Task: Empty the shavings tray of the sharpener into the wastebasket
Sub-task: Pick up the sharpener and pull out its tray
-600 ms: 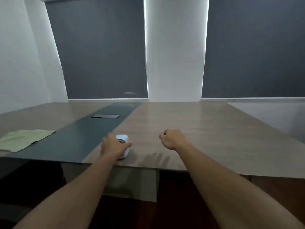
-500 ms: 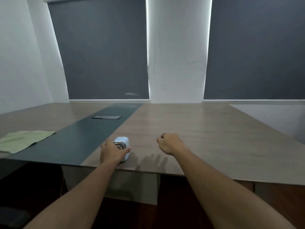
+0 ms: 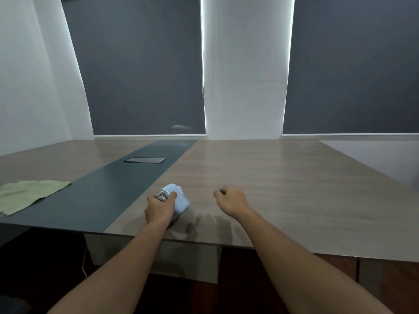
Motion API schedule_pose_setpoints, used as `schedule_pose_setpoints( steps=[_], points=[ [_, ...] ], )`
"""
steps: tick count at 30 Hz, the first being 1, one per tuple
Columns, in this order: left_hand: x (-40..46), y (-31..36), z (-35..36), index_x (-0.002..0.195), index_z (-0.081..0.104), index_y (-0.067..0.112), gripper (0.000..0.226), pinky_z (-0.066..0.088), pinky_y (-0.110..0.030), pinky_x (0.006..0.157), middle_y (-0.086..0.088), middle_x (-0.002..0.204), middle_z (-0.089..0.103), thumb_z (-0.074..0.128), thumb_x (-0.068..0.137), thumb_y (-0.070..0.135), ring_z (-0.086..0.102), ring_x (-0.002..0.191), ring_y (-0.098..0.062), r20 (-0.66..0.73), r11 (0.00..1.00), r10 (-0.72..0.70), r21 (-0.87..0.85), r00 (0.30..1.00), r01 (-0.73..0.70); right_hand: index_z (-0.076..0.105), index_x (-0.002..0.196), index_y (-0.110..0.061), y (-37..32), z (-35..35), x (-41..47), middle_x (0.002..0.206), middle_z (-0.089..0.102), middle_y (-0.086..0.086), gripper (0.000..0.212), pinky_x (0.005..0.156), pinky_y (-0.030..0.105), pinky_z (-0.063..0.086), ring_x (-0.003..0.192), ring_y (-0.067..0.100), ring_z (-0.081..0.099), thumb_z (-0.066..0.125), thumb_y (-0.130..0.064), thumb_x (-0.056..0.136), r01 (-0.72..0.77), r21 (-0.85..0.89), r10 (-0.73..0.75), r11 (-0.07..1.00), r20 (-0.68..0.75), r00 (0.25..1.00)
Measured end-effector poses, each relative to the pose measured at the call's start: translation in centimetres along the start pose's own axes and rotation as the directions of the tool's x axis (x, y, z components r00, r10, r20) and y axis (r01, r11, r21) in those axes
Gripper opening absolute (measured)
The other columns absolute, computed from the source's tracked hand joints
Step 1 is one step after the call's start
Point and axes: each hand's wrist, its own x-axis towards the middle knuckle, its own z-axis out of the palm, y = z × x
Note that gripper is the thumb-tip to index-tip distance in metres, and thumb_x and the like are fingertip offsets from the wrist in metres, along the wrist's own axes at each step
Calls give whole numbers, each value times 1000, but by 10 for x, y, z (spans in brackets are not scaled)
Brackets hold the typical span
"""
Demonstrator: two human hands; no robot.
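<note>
The left hand (image 3: 158, 210) grips the sharpener (image 3: 179, 200), a small pale-blue block with a metal fitting on its upper left face, near the front edge of the table (image 3: 283, 189). The fingers wrap the block's near and left sides, and the thumb lies over the metal fitting. The sharpener leans to the right, its top tipped away from the hand; whether its base touches the wood or sits just above it cannot be told, since the hand hides the lower part. The shavings tray cannot be made out as a separate part. The right hand (image 3: 231, 201) is to the right of the sharpener, apart from it, above the tabletop with its shadow on the wood below. Its fingers are curled loosely inward, close to a fist, and nothing shows in its grasp. Both bare forearms reach in from the near edge of the view. The sharpener stands on the wood part of the table, just right of a dark green strip (image 3: 108, 196) that runs from near to far. A black panel (image 3: 145, 160) is set in the strip farther back. A green cloth (image 3: 29, 193) lies flat at the far left, partly on the strip. Two dark blinds (image 3: 140, 64) hang behind the table against a white wall.
</note>
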Motion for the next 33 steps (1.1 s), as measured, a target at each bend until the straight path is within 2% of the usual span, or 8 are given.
schedule_pose_setpoints(
  steps=[2, 5, 8, 11, 18, 25, 27, 33],
  points=[
    [-2, 6, 10, 115, 49, 9, 45, 53, -43, 88, -18, 123, 59, 62, 84, 38, 57, 102, -36, 60, 992, -22, -125, 998, 29, 68, 105, 2, -1, -4, -2, 106, 72, 19, 46, 77, 39, 55, 80, 25, 61, 46, -37, 96, -138, 189, 121, 972, 99, 988],
    [-11, 13, 28, 112, 51, 17, 37, 60, -56, 66, -15, 117, 58, 59, 81, 37, 61, 99, -39, 212, 951, -55, -287, 976, 116, 63, 113, 0, -1, -13, -9, 103, 68, 16, 54, 66, 35, 56, 74, 24, 60, 49, -48, 93, -314, 375, 233, 872, 246, 941],
    [-25, 21, 47, 118, 54, 18, 38, 60, -46, 56, -16, 114, 59, 56, 85, 35, 63, 90, -36, 304, 944, -24, -306, 952, 121, 60, 116, -3, 6, -24, -12, 107, 64, 16, 64, 65, 35, 56, 79, 25, 62, 51, -60, 89, -365, 457, 249, 811, 296, 922],
    [-37, 29, 68, 120, 59, 13, 38, 53, -34, 52, -16, 108, 63, 57, 87, 30, 61, 78, -30, 371, 937, 36, -337, 928, 98, 63, 110, -8, 16, -40, -13, 102, 65, 11, 63, 69, 35, 56, 82, 23, 63, 54, -66, 85, -359, 518, 238, 776, 287, 928],
    [-59, 37, 104, 100, 68, 20, 18, 54, -33, 57, -17, 109, 67, 59, 85, 25, 63, 83, -29, 531, 928, 147, -365, 834, 68, 66, 120, -10, 50, -67, -24, 114, 68, 12, 58, 74, 35, 58, 91, 25, 65, 70, -52, 81, -340, 603, 235, 722, 248, 940],
    [-76, 41, 119, 128, 62, 24, 68, 54, -31, 52, -13, 125, 66, 67, 62, 38, 66, 104, -33, 593, 930, 168, -359, 788, 72, 68, 100, -11, 75, -81, -32, 105, 67, 8, 38, 80, 36, 57, 97, 23, 64, 75, -43, 81, -355, 736, 281, 577, 230, 932],
    [-79, 42, 121, 131, 60, 25, 71, 53, -29, 49, -12, 127, 64, 68, 62, 38, 65, 102, -32, 598, 924, 194, -378, 778, 60, 67, 97, -12, 78, -81, -33, 105, 67, 7, 34, 84, 37, 57, 95, 22, 63, 75, -41, 81, -344, 770, 302, 537, 204, 931],
    [-81, 44, 114, 128, 61, 30, 68, 54, -31, 53, -10, 127, 64, 69, 61, 38, 66, 93, -27, 580, 921, 232, -389, 781, 16, 66, 108, -3, 86, -86, -32, 110, 66, 17, 39, 68, 33, 57, 87, 26, 63, 77, -29, 81, -241, 908, 385, 344, 97, 918]
  ],
)
